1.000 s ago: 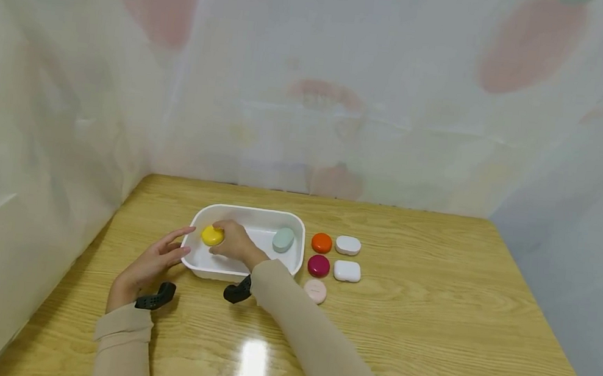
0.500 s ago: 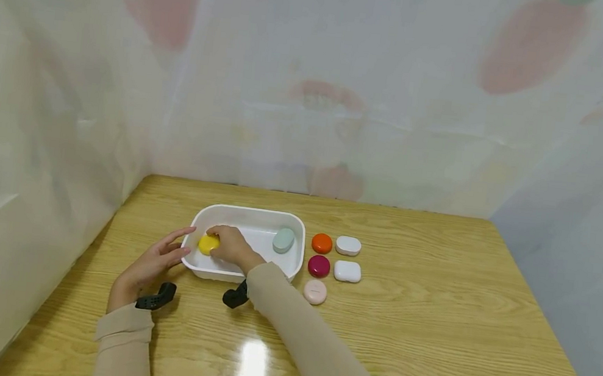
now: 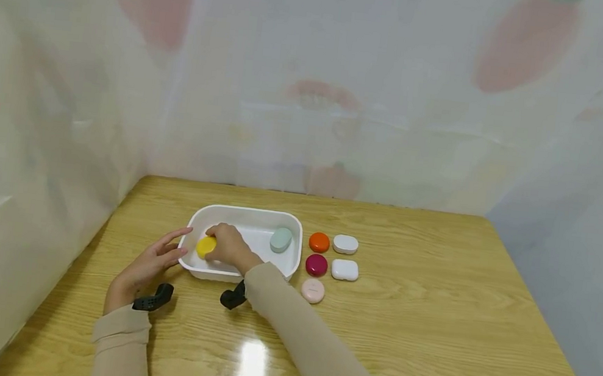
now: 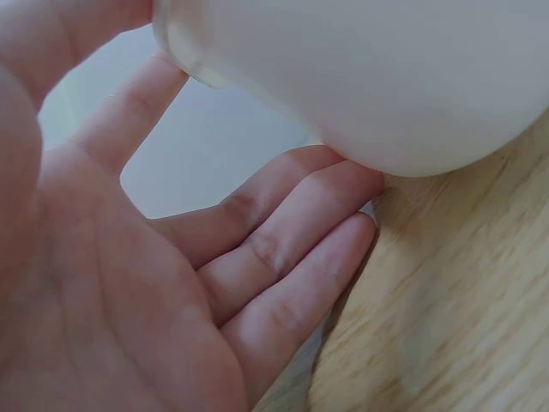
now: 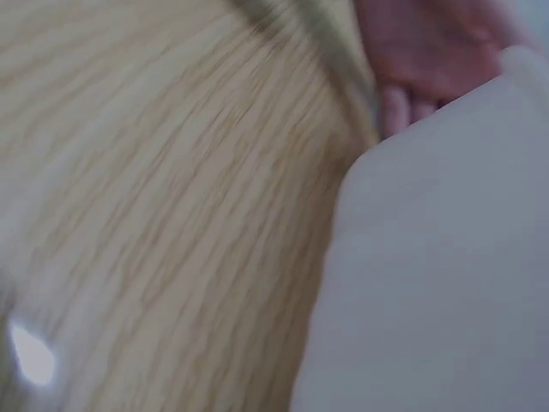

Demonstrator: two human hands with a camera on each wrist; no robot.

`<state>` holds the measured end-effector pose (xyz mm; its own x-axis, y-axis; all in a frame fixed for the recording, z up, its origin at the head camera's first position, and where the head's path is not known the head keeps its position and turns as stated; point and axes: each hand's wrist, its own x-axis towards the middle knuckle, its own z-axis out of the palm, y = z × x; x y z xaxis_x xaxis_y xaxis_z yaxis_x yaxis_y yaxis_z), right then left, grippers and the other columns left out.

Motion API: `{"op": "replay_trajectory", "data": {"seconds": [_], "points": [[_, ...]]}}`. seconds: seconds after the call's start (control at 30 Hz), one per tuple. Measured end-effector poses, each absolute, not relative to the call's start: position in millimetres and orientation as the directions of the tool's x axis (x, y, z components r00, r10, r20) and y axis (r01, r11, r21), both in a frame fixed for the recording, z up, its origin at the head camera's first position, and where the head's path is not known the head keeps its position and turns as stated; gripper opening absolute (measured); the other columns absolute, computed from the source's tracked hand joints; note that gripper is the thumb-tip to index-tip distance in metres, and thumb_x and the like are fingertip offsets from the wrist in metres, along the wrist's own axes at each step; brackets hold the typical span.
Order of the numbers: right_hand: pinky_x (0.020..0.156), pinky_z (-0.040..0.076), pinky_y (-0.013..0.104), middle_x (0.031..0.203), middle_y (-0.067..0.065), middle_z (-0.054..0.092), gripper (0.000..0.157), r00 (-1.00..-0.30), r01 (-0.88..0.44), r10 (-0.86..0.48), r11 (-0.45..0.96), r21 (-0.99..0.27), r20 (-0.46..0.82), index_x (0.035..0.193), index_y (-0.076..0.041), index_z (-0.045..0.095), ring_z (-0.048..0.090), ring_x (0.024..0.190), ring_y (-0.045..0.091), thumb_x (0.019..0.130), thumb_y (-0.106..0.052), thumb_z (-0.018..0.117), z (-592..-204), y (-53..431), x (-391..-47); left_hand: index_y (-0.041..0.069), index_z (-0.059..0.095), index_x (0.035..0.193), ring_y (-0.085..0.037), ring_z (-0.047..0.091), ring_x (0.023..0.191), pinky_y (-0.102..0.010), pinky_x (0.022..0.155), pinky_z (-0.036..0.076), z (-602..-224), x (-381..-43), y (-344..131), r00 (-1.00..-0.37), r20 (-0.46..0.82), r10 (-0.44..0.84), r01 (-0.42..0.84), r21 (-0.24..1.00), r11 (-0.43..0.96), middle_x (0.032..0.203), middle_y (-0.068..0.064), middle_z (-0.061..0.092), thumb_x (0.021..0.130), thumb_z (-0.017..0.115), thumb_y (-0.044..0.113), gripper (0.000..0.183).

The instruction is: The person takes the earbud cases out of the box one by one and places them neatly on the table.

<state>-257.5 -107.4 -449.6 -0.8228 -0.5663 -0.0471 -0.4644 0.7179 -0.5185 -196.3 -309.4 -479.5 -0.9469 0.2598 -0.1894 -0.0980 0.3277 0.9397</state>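
Inside a white rectangular tub (image 3: 239, 278), at its left end, my right hand (image 3: 230, 246) pinches a small round yellow case (image 3: 205, 248) between thumb and fingers. The case is low, close to the tub's floor; whether it touches is hard to tell. A pale green oval case (image 3: 281, 240) leans at the right end of the tub. My left hand (image 3: 157, 262) touches the tub's left end with extended fingers (image 4: 292, 215), which meet the outer wall in the left wrist view. In the right wrist view, the tub wall (image 5: 446, 257) hides most of my right hand and the yellow case.
Right of the tub, on the wooden table (image 3: 430, 324), lie an orange round case (image 3: 319, 242), a dark pink one (image 3: 316, 265), a pale pink disc (image 3: 313, 291) and two white cases, one oval (image 3: 346, 245) and one rectangular (image 3: 345, 270). Patterned sheets (image 3: 306, 139) enclose the table.
My right hand has brought the yellow case slightly left and lower inside the tub, toward its near left corner. My left hand stays against the tub's end.
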Motion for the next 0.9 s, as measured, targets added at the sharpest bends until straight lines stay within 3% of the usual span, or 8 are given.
{"op": "replay_trajectory", "data": {"seconds": [0.3,0.53,0.77,0.9], "points": [[0.094,0.047,0.016,0.118,0.004,0.069,0.052,-0.834,-0.434,-0.552,0.652,-0.621,0.002,0.124,-0.007,0.065,0.062,0.105,0.012,0.076,-0.019,0.083,-436.3,-97.3,-245.5,0.023,0.022,0.154,0.01,0.055,0.105,-0.014,0.092,0.044,-479.7,-196.0,-307.2,-0.948,-0.184,0.26,-0.088,0.936,0.341,0.147,-0.028,0.037,0.102,0.046,0.034,0.058],[0.088,0.05,0.014,0.12,0.007,0.068,0.051,-0.821,-0.448,-0.567,0.568,-0.69,0.067,0.124,-0.005,0.064,0.064,0.105,0.015,0.077,-0.016,0.081,-417.6,-79.1,-228.1,0.018,0.023,0.154,0.011,0.055,0.106,-0.009,0.089,0.044,-477.0,-195.2,-309.8,-0.949,-0.139,0.282,-0.039,0.942,0.334,0.139,-0.017,0.045,0.103,0.045,0.028,0.056],[0.093,0.053,0.024,0.12,0.012,0.066,0.051,-0.82,-0.429,-0.561,0.47,-0.771,0.114,0.124,-0.001,0.063,0.063,0.111,0.022,0.076,-0.008,0.08,-410.8,-52.4,-216.2,0.018,0.023,0.154,0.012,0.053,0.107,-0.009,0.089,0.043,-475.5,-194.8,-309.1,-0.94,-0.158,0.302,-0.052,0.942,0.331,0.146,-0.03,0.036,0.103,0.046,0.029,0.057],[0.095,0.054,0.03,0.12,0.015,0.065,0.051,-0.82,-0.416,-0.557,0.427,-0.803,0.129,0.123,0.002,0.062,0.063,0.111,0.026,0.076,-0.004,0.079,-409.1,-37.4,-214.1,0.02,0.023,0.154,0.009,0.052,0.108,-0.011,0.09,0.042,-472.9,-194.1,-310.8,-0.935,-0.197,0.296,-0.088,0.935,0.343,0.149,-0.03,0.032,0.102,0.047,0.03,0.058]]}}
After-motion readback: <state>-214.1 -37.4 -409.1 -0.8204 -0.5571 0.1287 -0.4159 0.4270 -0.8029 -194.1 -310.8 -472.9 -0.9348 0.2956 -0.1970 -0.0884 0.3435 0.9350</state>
